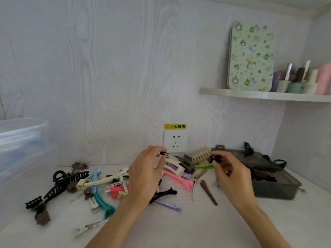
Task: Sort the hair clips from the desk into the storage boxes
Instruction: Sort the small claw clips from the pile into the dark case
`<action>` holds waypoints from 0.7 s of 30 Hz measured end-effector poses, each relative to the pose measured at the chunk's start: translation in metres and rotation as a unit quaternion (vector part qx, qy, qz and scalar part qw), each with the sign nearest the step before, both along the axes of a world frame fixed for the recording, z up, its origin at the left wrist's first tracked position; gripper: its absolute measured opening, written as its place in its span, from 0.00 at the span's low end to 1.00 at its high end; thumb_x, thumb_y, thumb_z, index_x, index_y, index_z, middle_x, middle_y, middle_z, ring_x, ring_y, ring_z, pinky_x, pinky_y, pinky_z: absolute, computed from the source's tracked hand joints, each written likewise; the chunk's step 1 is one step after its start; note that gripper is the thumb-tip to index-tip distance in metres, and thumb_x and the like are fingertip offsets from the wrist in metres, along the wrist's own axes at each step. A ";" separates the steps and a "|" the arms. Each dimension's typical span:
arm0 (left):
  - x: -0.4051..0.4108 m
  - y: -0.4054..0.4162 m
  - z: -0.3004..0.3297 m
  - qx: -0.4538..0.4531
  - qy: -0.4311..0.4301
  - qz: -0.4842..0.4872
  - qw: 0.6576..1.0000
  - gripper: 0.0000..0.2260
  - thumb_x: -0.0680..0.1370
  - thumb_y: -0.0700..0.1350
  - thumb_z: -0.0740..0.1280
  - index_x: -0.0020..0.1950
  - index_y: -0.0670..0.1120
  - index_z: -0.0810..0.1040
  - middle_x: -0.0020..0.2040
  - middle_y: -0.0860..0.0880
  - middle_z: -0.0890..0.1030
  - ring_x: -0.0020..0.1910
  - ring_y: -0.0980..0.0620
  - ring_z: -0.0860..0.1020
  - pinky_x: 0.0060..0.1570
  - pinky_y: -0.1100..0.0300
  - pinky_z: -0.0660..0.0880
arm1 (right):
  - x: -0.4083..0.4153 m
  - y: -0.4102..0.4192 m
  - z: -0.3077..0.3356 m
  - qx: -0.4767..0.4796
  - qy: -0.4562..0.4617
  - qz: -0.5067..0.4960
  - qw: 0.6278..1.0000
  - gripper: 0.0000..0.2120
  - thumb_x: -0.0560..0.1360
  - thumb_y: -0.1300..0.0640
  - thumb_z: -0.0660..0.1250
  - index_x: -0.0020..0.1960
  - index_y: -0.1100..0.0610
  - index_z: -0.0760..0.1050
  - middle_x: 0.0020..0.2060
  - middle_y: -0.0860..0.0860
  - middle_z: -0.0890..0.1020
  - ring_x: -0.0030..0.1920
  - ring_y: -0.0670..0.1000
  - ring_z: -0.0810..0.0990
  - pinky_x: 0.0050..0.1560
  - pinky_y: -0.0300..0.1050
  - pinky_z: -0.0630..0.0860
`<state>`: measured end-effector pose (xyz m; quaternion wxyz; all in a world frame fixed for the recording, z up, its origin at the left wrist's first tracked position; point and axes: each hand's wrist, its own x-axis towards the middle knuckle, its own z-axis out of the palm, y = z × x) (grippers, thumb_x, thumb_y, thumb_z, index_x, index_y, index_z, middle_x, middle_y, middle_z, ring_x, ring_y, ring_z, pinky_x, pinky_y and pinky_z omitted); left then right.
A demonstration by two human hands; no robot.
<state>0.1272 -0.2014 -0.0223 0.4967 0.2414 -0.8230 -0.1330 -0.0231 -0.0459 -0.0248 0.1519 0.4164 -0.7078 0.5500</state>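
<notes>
Two bare hands hover above a white wood-grain bench (179,226), each pinching a small clip. The left hand (145,178) has its fingers (157,151) curled narrow, thumb and forefinger tips closed on a tiny black claw clip (163,153) held up in front of a white wall socket (175,141). The right hand (232,176) also has narrow, curled fingers, gripping a small dark claw clip (215,158) just beside a beige ribbed claw clip (201,155).

Below and to the left of the hands, a loose heap of hair clips (100,187) lies spread on the bench: a long black toothed claw clip (66,184), a teal duckbill clip (103,203), a pink duckbill clip (179,180) and a thin brown flat clip (208,192) among them.

At the right, a dark translucent grey storage box (275,190) stands open on the bench, holding dark and brownish clips that blur together. At the far left edge sits a clear plastic storage box (19,138); its contents cannot be made out.
</notes>
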 end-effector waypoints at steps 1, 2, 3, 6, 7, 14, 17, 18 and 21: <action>-0.010 0.014 0.000 0.002 0.000 -0.026 1.000 0.08 0.76 0.47 0.67 0.54 0.55 0.78 0.49 0.59 0.80 0.47 0.60 0.78 0.42 0.61 0.76 | -0.007 0.015 -0.001 -0.008 0.015 -0.034 0.999 0.15 0.73 0.65 0.68 0.54 0.50 0.77 0.45 0.44 0.82 0.43 0.42 0.80 0.47 0.31 0.76; -0.019 0.026 0.000 0.008 0.001 -0.051 0.999 0.08 0.76 0.47 0.68 0.54 0.55 0.78 0.49 0.59 0.81 0.47 0.59 0.79 0.43 0.61 0.77 | -0.012 0.025 -0.002 -0.018 0.025 -0.063 0.998 0.15 0.73 0.65 0.68 0.55 0.50 0.77 0.45 0.45 0.82 0.44 0.42 0.80 0.48 0.31 0.76; -0.032 0.039 0.000 0.013 0.007 -0.074 0.997 0.09 0.75 0.47 0.68 0.54 0.55 0.78 0.49 0.59 0.81 0.47 0.60 0.79 0.44 0.62 0.76 | -0.017 0.035 -0.003 -0.032 0.028 -0.089 0.995 0.15 0.73 0.65 0.68 0.56 0.51 0.77 0.46 0.47 0.81 0.44 0.42 0.79 0.48 0.30 0.75; -0.066 0.073 0.000 0.047 0.031 -0.128 0.990 0.10 0.75 0.49 0.69 0.56 0.56 0.78 0.50 0.61 0.82 0.48 0.66 0.78 0.46 0.76 0.70 | -0.025 0.043 -0.007 -0.046 0.001 -0.138 0.989 0.15 0.73 0.65 0.67 0.58 0.52 0.76 0.48 0.50 0.81 0.47 0.46 0.79 0.48 0.37 0.76; -0.079 0.084 -0.001 0.061 0.039 -0.147 0.986 0.10 0.75 0.49 0.69 0.55 0.56 0.78 0.51 0.62 0.81 0.49 0.67 0.77 0.47 0.77 0.70 | -0.029 0.045 -0.010 -0.029 -0.006 -0.150 0.988 0.17 0.73 0.66 0.66 0.59 0.53 0.76 0.50 0.51 0.81 0.49 0.46 0.78 0.49 0.40 0.75; -0.118 0.094 -0.022 0.032 -0.067 -0.190 0.979 0.13 0.78 0.55 0.61 0.58 0.54 0.79 0.56 0.58 0.80 0.57 0.62 0.73 0.59 0.65 0.69 | -0.038 0.038 -0.020 0.048 0.006 -0.173 0.984 0.27 0.73 0.70 0.60 0.70 0.56 0.66 0.58 0.51 0.81 0.57 0.51 0.78 0.61 0.38 0.62; -0.101 0.078 -0.017 0.009 -0.069 -0.181 0.981 0.13 0.79 0.53 0.58 0.59 0.53 0.79 0.57 0.58 0.80 0.60 0.59 0.73 0.60 0.66 0.64 | -0.035 0.037 -0.017 0.032 0.001 -0.172 0.985 0.24 0.73 0.70 0.60 0.68 0.56 0.69 0.55 0.52 0.82 0.51 0.53 0.81 0.64 0.47 0.69; -0.091 0.068 -0.014 0.003 -0.066 -0.164 0.984 0.12 0.79 0.51 0.60 0.57 0.54 0.80 0.56 0.58 0.80 0.57 0.58 0.74 0.59 0.64 0.67 | -0.033 0.036 -0.016 0.042 -0.003 -0.170 0.985 0.23 0.73 0.69 0.60 0.66 0.55 0.70 0.54 0.50 0.82 0.51 0.52 0.80 0.64 0.50 0.69; -0.049 0.039 -0.002 -0.026 -0.081 -0.094 0.992 0.09 0.76 0.45 0.66 0.54 0.55 0.80 0.52 0.58 0.81 0.52 0.57 0.77 0.54 0.60 0.72 | -0.028 0.034 -0.016 0.067 0.022 -0.162 0.984 0.18 0.73 0.67 0.62 0.58 0.52 0.76 0.50 0.48 0.82 0.54 0.51 0.78 0.64 0.51 0.67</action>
